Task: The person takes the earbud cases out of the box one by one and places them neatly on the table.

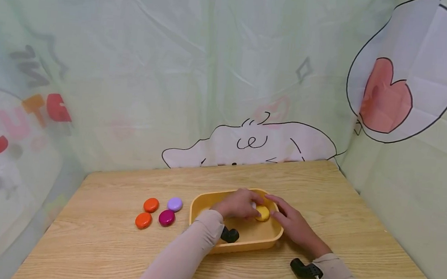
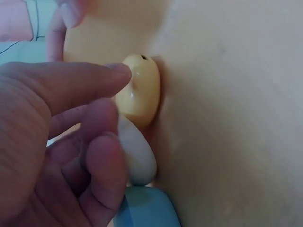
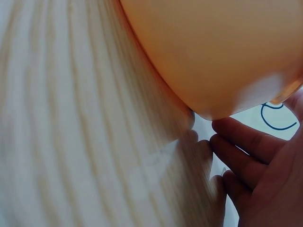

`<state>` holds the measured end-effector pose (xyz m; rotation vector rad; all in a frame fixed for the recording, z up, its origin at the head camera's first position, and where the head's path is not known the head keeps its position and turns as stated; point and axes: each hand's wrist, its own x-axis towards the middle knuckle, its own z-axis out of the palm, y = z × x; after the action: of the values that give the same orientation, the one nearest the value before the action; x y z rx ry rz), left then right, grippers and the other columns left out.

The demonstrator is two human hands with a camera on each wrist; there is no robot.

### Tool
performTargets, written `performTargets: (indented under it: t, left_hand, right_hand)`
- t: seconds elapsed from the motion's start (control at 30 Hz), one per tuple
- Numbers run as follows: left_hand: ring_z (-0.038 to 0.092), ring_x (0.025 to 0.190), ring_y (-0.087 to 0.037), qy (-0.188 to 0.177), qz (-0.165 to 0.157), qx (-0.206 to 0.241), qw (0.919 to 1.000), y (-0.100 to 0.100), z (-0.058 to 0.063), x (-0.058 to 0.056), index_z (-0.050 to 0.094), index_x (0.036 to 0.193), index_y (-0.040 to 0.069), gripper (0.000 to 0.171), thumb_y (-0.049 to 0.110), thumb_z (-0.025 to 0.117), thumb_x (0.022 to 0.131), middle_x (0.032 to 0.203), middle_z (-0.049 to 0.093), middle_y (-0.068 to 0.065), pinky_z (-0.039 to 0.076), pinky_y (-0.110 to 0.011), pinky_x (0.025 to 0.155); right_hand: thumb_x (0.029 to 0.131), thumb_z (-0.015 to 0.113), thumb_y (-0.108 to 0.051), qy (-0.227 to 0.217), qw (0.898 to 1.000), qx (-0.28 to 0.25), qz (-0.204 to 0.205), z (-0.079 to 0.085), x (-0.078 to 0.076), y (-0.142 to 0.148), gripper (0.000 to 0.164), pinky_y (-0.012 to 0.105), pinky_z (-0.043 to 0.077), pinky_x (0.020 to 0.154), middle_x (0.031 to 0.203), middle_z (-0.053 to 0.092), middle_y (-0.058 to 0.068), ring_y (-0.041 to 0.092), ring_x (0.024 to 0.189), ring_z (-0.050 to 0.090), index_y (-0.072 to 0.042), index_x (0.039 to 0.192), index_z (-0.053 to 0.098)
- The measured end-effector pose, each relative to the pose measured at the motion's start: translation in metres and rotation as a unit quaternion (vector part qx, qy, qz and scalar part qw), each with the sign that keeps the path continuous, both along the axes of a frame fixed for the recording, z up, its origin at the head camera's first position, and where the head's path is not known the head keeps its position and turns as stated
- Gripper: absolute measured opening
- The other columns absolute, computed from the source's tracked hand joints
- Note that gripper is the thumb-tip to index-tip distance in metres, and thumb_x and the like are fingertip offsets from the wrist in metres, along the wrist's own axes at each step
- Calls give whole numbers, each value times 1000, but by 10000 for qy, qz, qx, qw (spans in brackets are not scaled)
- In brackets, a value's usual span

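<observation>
A yellow plastic bin sits on the wooden table. My left hand reaches inside it. Its thumb tip overlaps a smooth yellow disc on the bin floor, with the other fingers curled close by at the disc's edge. Against these fingers lies a white disc, beside a light blue piece. At the bin's right end, my right hand holds the wall, with its thumb at the rim and fingertips along the outside.
Left of the bin lie two orange discs, a lilac disc and a magenta disc. A printed curtain hangs behind the table. Each wrist bears a black camera.
</observation>
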<state>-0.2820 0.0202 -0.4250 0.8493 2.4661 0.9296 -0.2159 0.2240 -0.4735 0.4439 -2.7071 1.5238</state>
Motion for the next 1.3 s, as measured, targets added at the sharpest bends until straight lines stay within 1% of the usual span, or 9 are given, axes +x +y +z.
performTargets:
  t: [0.17,0.37,0.6,0.7,0.8,0.93,1.07,1.17,1.3]
  left_hand:
    - [55,86,-9,706,-199,-426,9964,2,0,-1,73,121,14,35,18,80,86,102,66,8,47,-18,73]
    - [56,88,-6,1150,-488,-659,9900,3,-6,-5,73,119,19,36,22,82,85,99,65,13,44,-17,81]
    - [56,90,-6,857,-287,-217,9957,1,-12,-7,76,114,22,34,23,85,82,102,68,14,45,-17,83]
    - [56,92,-5,771,-358,-31,9964,0,-14,-8,76,114,21,34,25,85,82,104,69,14,45,-17,84]
    - [55,93,-7,564,-360,90,9977,-3,-12,-7,75,115,21,35,27,85,82,106,68,15,45,-20,84]
    - [56,91,-10,281,-447,199,9984,-7,-6,-4,74,116,22,34,28,83,83,107,66,15,45,-23,80]
    - [57,86,-10,70,-545,391,9977,-12,3,-2,73,118,18,34,25,81,86,108,67,9,48,-23,74]
    - [58,85,-9,-21,-464,504,9976,-19,10,-1,73,119,19,34,25,80,87,109,67,9,50,-24,73]
    - [65,83,-11,-319,-344,570,9973,-27,15,0,72,120,20,33,25,79,88,110,65,13,52,-25,74]
  right_hand:
    - [105,50,-21,11,10000,24,-3,-1,-1,0,48,55,34,108,159,34,16,42,143,33,-22,152,42]
    - [105,51,-21,-16,10000,12,-30,-2,-1,0,47,55,33,108,159,34,16,42,144,32,-23,152,42]
    - [105,50,-21,-24,10000,-8,2,-2,0,0,48,57,28,110,159,32,17,44,145,27,-21,152,41]
    - [105,50,-22,32,10000,-11,34,-2,0,1,47,57,28,110,159,33,17,44,145,27,-21,152,42]
    - [105,50,-22,87,9999,-25,77,-2,-1,1,47,57,29,110,159,33,17,43,145,27,-22,151,42]
    - [105,50,-23,113,9999,-30,105,-2,-2,1,47,57,28,110,158,34,16,43,145,27,-22,151,42]
    - [105,50,-25,71,9999,-2,105,-1,-2,1,47,57,29,109,159,34,17,44,145,28,-21,152,41]
    - [105,51,-26,62,9999,37,80,0,-2,2,48,56,30,109,159,33,18,44,145,28,-21,152,41]
    - [105,51,-26,64,9999,75,45,-2,-3,1,48,56,32,108,158,33,18,44,143,32,-22,152,41]
